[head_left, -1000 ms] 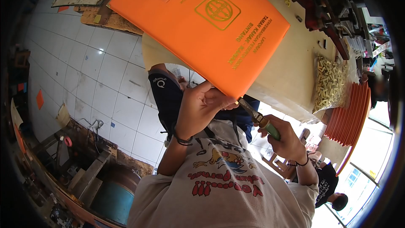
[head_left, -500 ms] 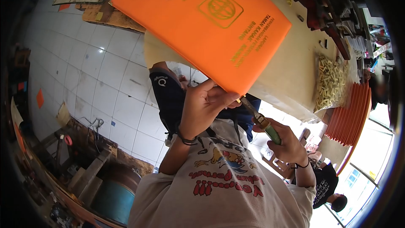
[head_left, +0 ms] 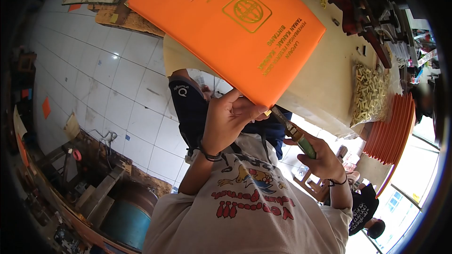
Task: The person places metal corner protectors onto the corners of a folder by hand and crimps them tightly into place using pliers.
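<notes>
An orange folder (head_left: 221, 28) with gold lettering and a globe emblem lies at the front of the table, one corner toward me. My left hand (head_left: 230, 120) pinches that near corner, where a small gold-coloured piece (head_left: 268, 112) shows at the fingertips. In my right hand (head_left: 322, 157) is a green-handled tool (head_left: 305, 146), its fingers wrapped round the handle. The tool's metal tip points up and left and is beside the folder's corner. Whether it touches the corner I cannot tell.
A clear bag of small gold pieces (head_left: 367, 94) lies on the table (head_left: 320, 84), beside a stack of orange folders (head_left: 391, 129). Dark metal machinery (head_left: 358, 14) stands at the upper right. A person in black (head_left: 365, 209) is at the lower right.
The folder has shifted slightly right. My right hand and the tool have moved slightly, the tool tip staying near the corner. My left hand keeps its pinch.
</notes>
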### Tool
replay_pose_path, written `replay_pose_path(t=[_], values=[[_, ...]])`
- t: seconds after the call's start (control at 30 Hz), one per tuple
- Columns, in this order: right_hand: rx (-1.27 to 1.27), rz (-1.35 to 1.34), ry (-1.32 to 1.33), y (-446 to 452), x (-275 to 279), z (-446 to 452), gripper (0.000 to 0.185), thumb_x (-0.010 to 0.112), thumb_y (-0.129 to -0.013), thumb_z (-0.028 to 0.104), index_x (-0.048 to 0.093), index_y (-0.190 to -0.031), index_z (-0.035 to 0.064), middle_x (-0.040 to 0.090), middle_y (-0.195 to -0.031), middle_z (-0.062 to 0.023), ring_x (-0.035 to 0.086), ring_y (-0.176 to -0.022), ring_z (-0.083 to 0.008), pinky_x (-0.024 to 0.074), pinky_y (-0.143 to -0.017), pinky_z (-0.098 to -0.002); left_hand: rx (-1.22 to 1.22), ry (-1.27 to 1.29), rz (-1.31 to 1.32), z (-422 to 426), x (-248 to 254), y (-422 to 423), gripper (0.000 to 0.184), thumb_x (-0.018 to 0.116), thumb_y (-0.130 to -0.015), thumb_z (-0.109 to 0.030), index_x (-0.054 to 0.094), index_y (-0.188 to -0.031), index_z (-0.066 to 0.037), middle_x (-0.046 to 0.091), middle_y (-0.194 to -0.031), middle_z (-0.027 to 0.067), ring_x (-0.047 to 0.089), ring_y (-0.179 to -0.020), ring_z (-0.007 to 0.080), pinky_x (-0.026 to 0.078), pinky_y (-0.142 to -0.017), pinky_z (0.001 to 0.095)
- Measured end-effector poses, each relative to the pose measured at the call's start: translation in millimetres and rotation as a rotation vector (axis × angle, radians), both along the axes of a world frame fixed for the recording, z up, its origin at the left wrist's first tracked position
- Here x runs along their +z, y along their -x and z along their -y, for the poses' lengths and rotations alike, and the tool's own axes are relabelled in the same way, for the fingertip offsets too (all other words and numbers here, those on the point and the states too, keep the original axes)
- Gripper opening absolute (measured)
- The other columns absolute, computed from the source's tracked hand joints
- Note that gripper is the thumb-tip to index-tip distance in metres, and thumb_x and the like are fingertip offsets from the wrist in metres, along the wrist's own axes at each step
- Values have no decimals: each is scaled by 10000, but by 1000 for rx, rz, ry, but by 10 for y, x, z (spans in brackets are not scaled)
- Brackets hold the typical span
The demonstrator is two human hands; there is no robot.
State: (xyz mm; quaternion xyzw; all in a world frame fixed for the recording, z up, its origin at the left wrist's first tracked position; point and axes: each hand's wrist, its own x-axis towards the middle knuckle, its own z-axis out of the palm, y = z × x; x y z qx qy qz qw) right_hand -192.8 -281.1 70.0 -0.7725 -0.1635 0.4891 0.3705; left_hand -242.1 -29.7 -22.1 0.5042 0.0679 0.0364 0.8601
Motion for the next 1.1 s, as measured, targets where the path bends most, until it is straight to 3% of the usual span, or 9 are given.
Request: replay_pose_path(t=[0.1,0.3,0.4,0.43,0.57,0.73,0.83,0.87,1.1], values=[[-42,-34,10,1,37,-23,576,515,-749,-93,604,-1301,47,584,-1321,-135,644,-965,-223,465,-918,-301,9,13,-9,26,-20,3,246,669,-929,-58,603,-1136,59,740,-936,127,724,-847,156,609,-757,273],[37,177,-122,24,-112,87,441,576,-782,-94,617,-1213,-11,634,-1209,-146,651,-949,-212,493,-864,-309,16,14,-8,29,-28,11,244,670,-931,-62,604,-1137,52,742,-934,126,728,-839,161,601,-730,257],[-237,201,-118,161,-222,167,366,648,-820,-53,614,-1183,-28,632,-1164,-156,655,-939,-214,507,-837,-321,22,18,-29,32,-17,14,244,675,-929,-65,607,-1131,52,743,-931,127,729,-831,158,594,-715,248],[-235,365,-293,186,-362,168,391,735,-826,29,608,-1190,-36,612,-1172,-166,657,-936,-232,515,-839,-339,24,-2,-31,30,-23,16,244,677,-928,-65,607,-1129,53,743,-931,126,729,-825,157,592,-712,246],[-314,816,-311,100,-443,-381,589,907,-665,203,654,-1140,-37,605,-1186,-167,659,-1013,-291,528,-842,-367,17,-114,-15,5,-10,16,242,679,-925,-61,606,-1120,63,741,-926,125,730,-812,163,592,-710,255],[-383,860,-381,45,-545,-807,583,906,-647,152,661,-1145,-27,593,-1236,-190,682,-1018,-274,577,-770,-358,24,2,-38,12,30,9,223,664,-931,-43,595,-1103,81,735,-915,141,725,-823,170,599,-723,277],[-431,859,-375,56,-636,-831,556,894,-662,126,657,-1140,-27,585,-1259,-188,711,-947,-253,601,-736,-348,15,1,-21,9,30,-1,208,650,-937,-33,590,-1097,85,733,-912,145,723,-827,171,603,-738,284],[-352,1012,-379,15,-676,-820,534,881,-680,97,649,-1141,-37,581,-1270,-168,726,-868,-237,615,-725,-330,18,-4,-12,5,34,1,202,645,-940,-30,589,-1096,86,732,-912,145,722,-828,171,604,-744,286],[-519,823,-422,85,-628,-933,488,851,-721,70,629,-1138,-52,548,-1303,-164,730,-850,-233,631,-673,-289,-3,39,-43,-20,105,-11,183,625,-949,-23,595,-1083,99,726,-907,150,714,-837,170,613,-755,298]])
